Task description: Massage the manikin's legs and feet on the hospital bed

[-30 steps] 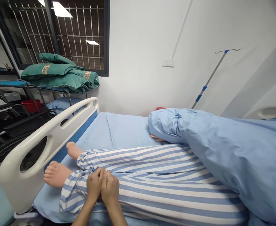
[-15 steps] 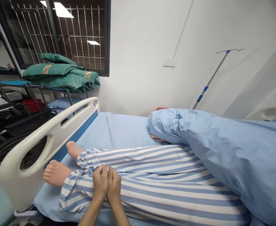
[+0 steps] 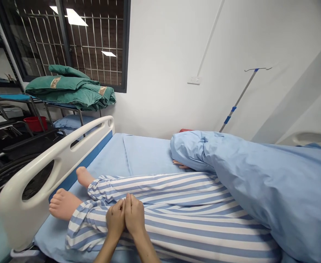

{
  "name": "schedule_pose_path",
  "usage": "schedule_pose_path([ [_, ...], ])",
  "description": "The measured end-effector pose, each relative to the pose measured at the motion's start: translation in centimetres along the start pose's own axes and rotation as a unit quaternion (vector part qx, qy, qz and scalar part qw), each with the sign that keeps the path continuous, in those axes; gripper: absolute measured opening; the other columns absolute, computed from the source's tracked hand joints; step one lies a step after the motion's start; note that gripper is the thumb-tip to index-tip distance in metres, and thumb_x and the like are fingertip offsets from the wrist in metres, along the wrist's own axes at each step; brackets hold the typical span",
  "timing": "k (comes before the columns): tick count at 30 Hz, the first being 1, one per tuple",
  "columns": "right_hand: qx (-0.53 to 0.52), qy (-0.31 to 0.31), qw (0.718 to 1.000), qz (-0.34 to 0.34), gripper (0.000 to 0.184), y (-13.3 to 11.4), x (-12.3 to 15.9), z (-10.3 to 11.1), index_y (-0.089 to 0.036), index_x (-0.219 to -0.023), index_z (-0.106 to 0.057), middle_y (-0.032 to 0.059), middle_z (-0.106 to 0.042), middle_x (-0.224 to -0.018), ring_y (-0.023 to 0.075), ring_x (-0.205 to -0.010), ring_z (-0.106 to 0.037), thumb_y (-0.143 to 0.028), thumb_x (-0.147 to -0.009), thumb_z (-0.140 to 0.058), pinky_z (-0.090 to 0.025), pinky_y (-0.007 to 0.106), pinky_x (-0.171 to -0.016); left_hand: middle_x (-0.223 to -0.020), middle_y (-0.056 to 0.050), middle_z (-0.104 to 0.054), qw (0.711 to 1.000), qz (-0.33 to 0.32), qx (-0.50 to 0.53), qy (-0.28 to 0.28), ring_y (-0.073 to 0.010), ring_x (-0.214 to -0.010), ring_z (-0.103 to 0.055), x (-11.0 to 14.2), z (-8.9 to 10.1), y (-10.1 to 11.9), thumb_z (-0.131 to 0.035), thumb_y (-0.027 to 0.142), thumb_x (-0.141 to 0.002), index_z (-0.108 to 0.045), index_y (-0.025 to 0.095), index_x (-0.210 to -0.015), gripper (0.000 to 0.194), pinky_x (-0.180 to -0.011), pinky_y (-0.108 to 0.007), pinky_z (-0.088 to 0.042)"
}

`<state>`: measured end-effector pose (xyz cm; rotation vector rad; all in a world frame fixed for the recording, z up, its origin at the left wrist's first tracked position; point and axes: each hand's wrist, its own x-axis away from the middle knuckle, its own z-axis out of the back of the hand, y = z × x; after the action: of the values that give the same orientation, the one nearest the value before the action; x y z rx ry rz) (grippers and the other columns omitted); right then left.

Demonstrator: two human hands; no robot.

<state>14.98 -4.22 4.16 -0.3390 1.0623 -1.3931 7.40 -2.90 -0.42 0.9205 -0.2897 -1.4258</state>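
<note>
My left hand (image 3: 116, 218) and my right hand (image 3: 134, 214) are side by side, pressed against each other with fingers curled in. No object shows in either one, though their palms are hidden. Both are over the nearer leg of the striped blue-and-white trousers (image 3: 190, 219), and the cloth around them is not visibly gathered. Out of the trouser cuffs come two bare, smooth feet (image 3: 64, 204), like those of a manikin. A light blue quilt (image 3: 253, 179), folded back at the right, covers the upper part of the figure. Some fingertips (image 3: 180, 164) peek out under its edge.
The bed's white footboard (image 3: 53, 164) rises at the left, beyond the feet. A pale blue sheet (image 3: 146, 153) covers the mattress. Green folded quilts (image 3: 70, 87) lie by the window. An IV pole (image 3: 239, 98) stands behind the bed, and a red bucket (image 3: 36, 124) is at the far left.
My hands have shifted slightly against each other, the right one now a little higher and farther right. The view has tilted slightly; the bed and figure lie as before.
</note>
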Motion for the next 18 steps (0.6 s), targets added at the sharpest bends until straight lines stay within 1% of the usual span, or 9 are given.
schedule_pose_path([
  [2,0.021,-0.008,1.0,0.02,0.04,-0.3,-0.1,0.9,-0.019,-0.062,-0.048,-0.0006,-0.052,-0.05,0.0117,-0.048,-0.048,-0.032,-0.093,-0.027,-0.024,0.025,-0.05,-0.054,-0.001,-0.06,1.0,0.003,-0.013,-0.012,-0.0125,-0.052,-0.049,0.2,-0.2,-0.1,-0.04,0.031,-0.08,-0.051,0.02,-0.055,0.03,-0.052,-0.023,-0.025],
  [4,0.022,-0.009,0.999,0.021,0.04,-0.1,0.3,1.0,-0.019,-0.062,-0.047,-0.0008,-0.052,-0.05,0.0116,-0.047,-0.047,-0.031,-0.094,-0.026,-0.024,0.025,-0.049,-0.053,-0.001,-0.059,1.0,0.006,-0.02,-0.017,-0.0124,-0.052,-0.049,0.2,-0.2,-0.1,-0.039,0.033,-0.08,-0.05,0.02,-0.054,0.031,-0.053,-0.023,-0.026],
  [8,0.042,0.01,0.999,0.015,0.039,1.5,1.6,-0.5,-0.019,-0.065,-0.049,0.0004,-0.056,-0.053,0.012,-0.049,-0.051,-0.03,-0.094,-0.026,-0.024,0.025,-0.049,-0.046,0.001,-0.053,1.0,-0.008,-0.02,-0.013,-0.0111,-0.046,-0.043,0.2,0.0,0.1,-0.037,0.036,-0.082,-0.045,0.02,-0.052,0.035,-0.053,-0.023,-0.026],
  [11,0.048,0.025,0.998,0.006,0.038,2.2,1.9,-1.3,-0.019,-0.064,-0.05,0.0004,-0.057,-0.053,0.012,-0.049,-0.052,-0.03,-0.093,-0.028,-0.024,0.025,-0.049,-0.045,0.001,-0.051,1.0,-0.019,-0.006,-0.001,-0.0107,-0.045,-0.042,0.1,0.2,0.2,-0.037,0.035,-0.081,-0.045,0.02,-0.051,0.035,-0.052,-0.023,-0.027],
  [13,0.03,0.024,0.999,0.0,0.039,2.3,1.8,-1.4,-0.02,-0.063,-0.05,0.0003,-0.056,-0.052,0.0121,-0.048,-0.051,-0.03,-0.093,-0.028,-0.024,0.025,-0.048,-0.045,0.001,-0.051,1.0,-0.007,0.005,-0.004,-0.0105,-0.045,-0.041,0.1,0.2,0.3,-0.039,0.036,-0.08,-0.045,0.02,-0.05,0.034,-0.051,-0.023,-0.027],
  [15,0.003,0.02,1.0,-0.001,0.04,2.4,1.6,-1.2,-0.02,-0.063,-0.051,0.0008,-0.057,-0.052,0.0126,-0.048,-0.052,-0.031,-0.093,-0.028,-0.026,0.024,-0.048,-0.045,0.002,-0.049,0.999,0.008,0.034,-0.022,-0.0102,-0.045,-0.04,-0.1,0.3,0.7,-0.04,0.036,-0.078,-0.044,0.019,-0.05,0.033,-0.05,-0.022,-0.027],
  [18,-0.047,0.036,0.998,-0.021,0.041,2.5,1.4,-0.8,-0.019,-0.065,-0.053,0.0026,-0.059,-0.056,0.0135,-0.051,-0.053,-0.032,-0.093,-0.027,-0.03,0.023,-0.05,-0.043,0.003,-0.043,0.993,0.025,0.109,-0.038,-0.0095,-0.046,-0.038,-0.4,0.6,2.2,-0.041,0.037,-0.077,-0.038,0.019,-0.048,0.034,-0.049,-0.021,-0.028],
])
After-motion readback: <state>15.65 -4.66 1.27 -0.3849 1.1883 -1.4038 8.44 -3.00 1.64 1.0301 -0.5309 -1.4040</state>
